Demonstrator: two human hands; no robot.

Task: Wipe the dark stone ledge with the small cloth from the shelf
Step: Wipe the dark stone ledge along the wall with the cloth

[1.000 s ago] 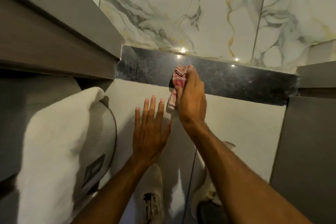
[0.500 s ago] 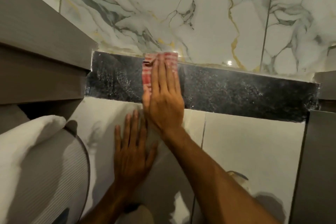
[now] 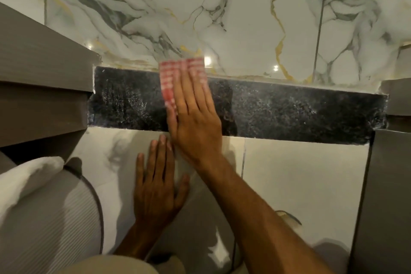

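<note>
The dark stone ledge (image 3: 289,111) runs left to right across the middle of the view, speckled and streaked. A small red-and-white checked cloth (image 3: 171,78) lies flat on it, left of centre, reaching the marble wall behind. My right hand (image 3: 193,115) presses flat on the cloth with fingers stretched out together. My left hand (image 3: 155,187) rests flat and empty on the pale tiled face below the ledge, fingers apart, just beneath the right hand.
Grey wood-grain cabinets flank the ledge at the left (image 3: 44,87) and right (image 3: 391,184). White marble wall tiles (image 3: 222,6) rise behind. A white towel (image 3: 26,182) and a ribbed grey round object (image 3: 55,218) sit at lower left.
The bunched cloth was spread flat under my right palm on the ledge. My left hand came to rest flat on the tile face. The view moved closer.
</note>
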